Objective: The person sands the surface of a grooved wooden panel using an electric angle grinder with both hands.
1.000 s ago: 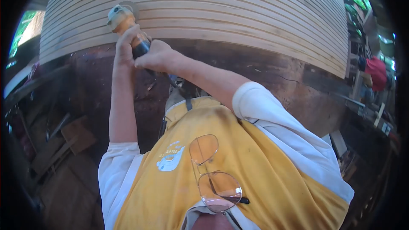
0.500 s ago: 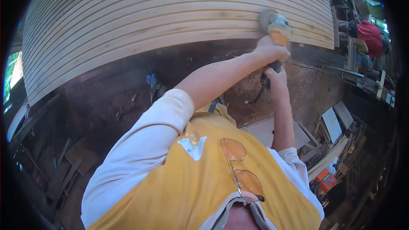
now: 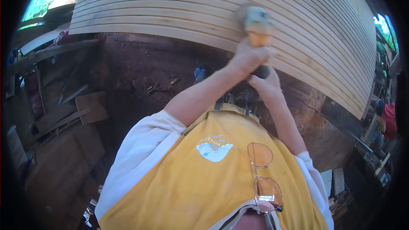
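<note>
An angle grinder [image 3: 259,38] with an orange body, a pale head and a dark rear end is in use on a slatted wooden panel [image 3: 170,6]. Its round disc [image 3: 243,16] is smeared by motion and lies over the strips near the panel's front edge; whether it touches them I cannot tell. My left hand [image 3: 250,56] wraps round the body just behind the head. Behind it, my right hand [image 3: 268,84] grips the dark rear end, with its fingers partly hidden.
Wooden boards [image 3: 91,108] lean in a pile at the left. A dark cord [image 3: 309,105] runs off to the right below the panel. A person in a red top [image 3: 388,121] is at the far right edge. Sunglasses [image 3: 264,174] hang from my yellow shirt.
My view has turned, so the panel now slants down to the right. Both hands and the grinder have shifted left in the picture, still over the strips. The grip is unchanged.
</note>
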A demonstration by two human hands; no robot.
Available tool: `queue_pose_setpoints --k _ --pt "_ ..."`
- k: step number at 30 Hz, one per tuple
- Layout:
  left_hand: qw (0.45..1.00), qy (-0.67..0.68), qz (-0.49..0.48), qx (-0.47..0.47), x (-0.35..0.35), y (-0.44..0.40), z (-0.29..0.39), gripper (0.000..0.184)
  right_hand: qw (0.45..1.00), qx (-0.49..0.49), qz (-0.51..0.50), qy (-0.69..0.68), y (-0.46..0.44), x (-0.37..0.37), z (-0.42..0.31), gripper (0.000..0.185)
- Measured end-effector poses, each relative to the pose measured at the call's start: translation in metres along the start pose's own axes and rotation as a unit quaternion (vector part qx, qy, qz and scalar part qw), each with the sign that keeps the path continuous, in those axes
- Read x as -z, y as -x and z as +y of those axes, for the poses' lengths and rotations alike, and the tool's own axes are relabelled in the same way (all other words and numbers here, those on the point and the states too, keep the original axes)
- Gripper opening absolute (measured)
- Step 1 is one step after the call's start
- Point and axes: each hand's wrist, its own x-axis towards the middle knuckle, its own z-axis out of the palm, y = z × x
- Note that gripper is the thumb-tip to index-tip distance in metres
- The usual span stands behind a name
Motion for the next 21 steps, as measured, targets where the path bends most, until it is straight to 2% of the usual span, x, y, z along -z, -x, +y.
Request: queue_pose_setpoints --k 1,2,3,4,5,6,8,10,13,16,17,19,21 --pt "0.994 0.097 0.037 -0.022 0.040 0.006 0.017 0.029 0.997 0.046 -0.065 0.023 -0.018 -0.034 -0.028 0.042" --pt "0.991 0.113 0.067 -0.039 0.084 0.009 0.034 0.027 0.986 0.091 -0.128 0.046 -0.037 -0.072 -0.054 0.040" --pt "0.986 0.118 0.117 -0.035 0.125 0.012 0.053 0.029 0.982 0.125 -0.143 0.006 -0.061 -0.112 -0.060 0.036" --pt "0.981 0.102 0.155 -0.051 0.163 0.015 0.073 0.028 0.979 0.117 -0.149 0.074 -0.075 -0.145 -0.085 0.037" --pt "0.977 0.096 0.185 -0.045 0.200 0.020 0.091 0.030 0.970 0.050 -0.166 0.172 -0.089 -0.174 -0.114 0.050" --pt "0.974 0.121 0.187 -0.044 0.249 0.011 0.092 0.034 0.960 0.027 -0.171 0.221 -0.093 -0.201 -0.143 0.052" --pt "0.971 0.124 0.193 -0.068 0.295 0.015 0.120 0.036 0.947 0.113 -0.210 0.213 -0.120 -0.247 -0.157 0.050" --pt "0.971 0.139 0.193 -0.035 0.312 0.013 0.139 0.036 0.952 0.105 -0.191 0.213 -0.134 -0.272 -0.163 0.051" --pt "0.972 0.154 0.174 -0.030 0.282 0.001 0.132 0.036 0.962 0.067 -0.185 0.192 -0.125 -0.236 -0.168 0.049" --pt "0.988 0.104 0.115 0.008 0.213 -0.020 0.086 0.033 0.981 0.022 -0.122 0.152 -0.091 -0.161 -0.131 0.046" --pt "0.991 0.096 0.097 0.011 0.169 -0.023 0.071 0.031 0.985 0.025 -0.087 0.144 -0.079 -0.130 -0.107 0.045" --pt "0.996 0.071 0.040 0.028 0.076 -0.021 0.037 0.025 0.992 0.113 -0.057 -0.005 -0.047 -0.060 -0.057 0.036" --pt "0.997 0.048 -0.038 0.046 -0.010 -0.027 0.000 0.022 0.999 0.022 0.016 -0.029 -0.007 0.013 -0.022 0.035"
